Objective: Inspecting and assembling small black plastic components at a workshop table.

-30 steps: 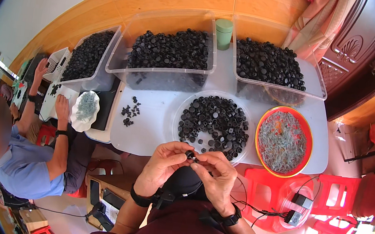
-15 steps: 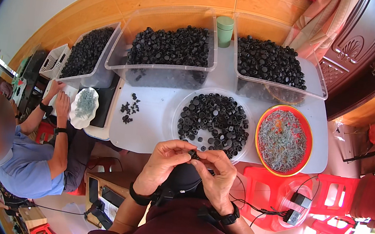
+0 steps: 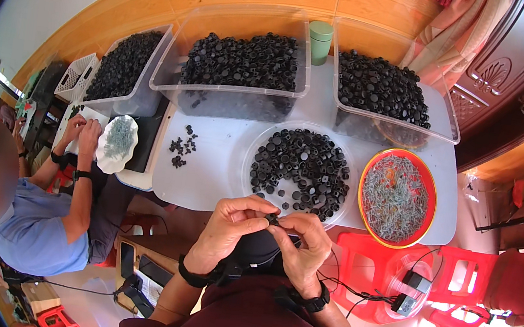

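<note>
Just in front of the table's near edge, my left hand (image 3: 231, 224) and my right hand (image 3: 300, 242) meet at the fingertips. Between them they pinch a small black plastic part (image 3: 272, 219); fingers cover much of it, so its exact kind is unclear. Beyond my hands lies a round clear tray (image 3: 245, 173) with many loose black plastic parts (image 3: 301, 169), some round-capped, some hollow. Right of it stands a red bowl with a yellow rim (image 3: 429, 208), full of thin silvery screw-like pieces (image 3: 396, 198). A small cluster of black parts (image 3: 183, 146) lies on the table to the left.
Large clear bins (image 3: 232, 87) of black parts line the back, with a green canister (image 3: 319, 42) between two. At left, a co-worker (image 3: 47, 214) handles small things beside a white scalloped dish (image 3: 114, 164). Red stools (image 3: 364, 269) and cables stand at lower right.
My hands stay together with the black part, the fingers shifting slightly around it. The view has tilted a little. The co-worker's hands have moved slightly closer together.
</note>
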Demonstrator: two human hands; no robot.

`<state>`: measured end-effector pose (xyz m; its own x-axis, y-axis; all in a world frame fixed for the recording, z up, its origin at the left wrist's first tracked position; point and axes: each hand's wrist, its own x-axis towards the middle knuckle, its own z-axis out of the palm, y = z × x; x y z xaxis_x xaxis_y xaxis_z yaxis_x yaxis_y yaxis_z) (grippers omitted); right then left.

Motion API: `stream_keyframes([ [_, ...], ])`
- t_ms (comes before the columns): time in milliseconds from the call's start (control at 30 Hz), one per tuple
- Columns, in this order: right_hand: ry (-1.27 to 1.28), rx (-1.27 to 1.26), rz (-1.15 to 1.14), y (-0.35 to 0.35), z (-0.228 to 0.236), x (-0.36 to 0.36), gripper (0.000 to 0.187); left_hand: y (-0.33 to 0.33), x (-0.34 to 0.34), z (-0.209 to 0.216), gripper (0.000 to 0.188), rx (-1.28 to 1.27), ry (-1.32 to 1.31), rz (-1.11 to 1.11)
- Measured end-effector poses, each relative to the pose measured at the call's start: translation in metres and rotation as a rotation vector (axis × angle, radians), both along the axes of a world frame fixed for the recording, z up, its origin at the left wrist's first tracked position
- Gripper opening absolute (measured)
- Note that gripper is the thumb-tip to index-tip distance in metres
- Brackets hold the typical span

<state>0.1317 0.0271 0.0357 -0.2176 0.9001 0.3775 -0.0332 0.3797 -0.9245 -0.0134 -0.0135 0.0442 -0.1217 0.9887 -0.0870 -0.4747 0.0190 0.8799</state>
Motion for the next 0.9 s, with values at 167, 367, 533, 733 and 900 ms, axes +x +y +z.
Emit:
stream_keyframes([
  [167,-0.056,0.09,-0.055,-0.0016,0.0045,-0.0011,0.022,-0.0023,0.0003,-0.0004,0.022,-0.041,-0.046,0.005],
  [367,-0.057,0.119,-0.081,-0.0046,0.0026,-0.0035,0.023,-0.0025,-0.0006,-0.0038,0.022,-0.032,-0.027,-0.003],
  [533,-0.103,0.24,-0.101,-0.0039,0.003,-0.0024,0.025,-0.003,-0.0004,-0.0057,0.022,0.009,-0.06,-0.012],
  [733,-0.094,0.24,-0.12,-0.0053,0.0019,-0.0014,0.025,-0.0019,0.0015,-0.0067,0.019,-0.007,-0.111,0.006],
  [900,-0.085,0.238,-0.115,-0.006,0.0025,-0.0003,0.026,-0.004,0.0022,-0.0035,0.02,-0.032,-0.079,0.007],
])
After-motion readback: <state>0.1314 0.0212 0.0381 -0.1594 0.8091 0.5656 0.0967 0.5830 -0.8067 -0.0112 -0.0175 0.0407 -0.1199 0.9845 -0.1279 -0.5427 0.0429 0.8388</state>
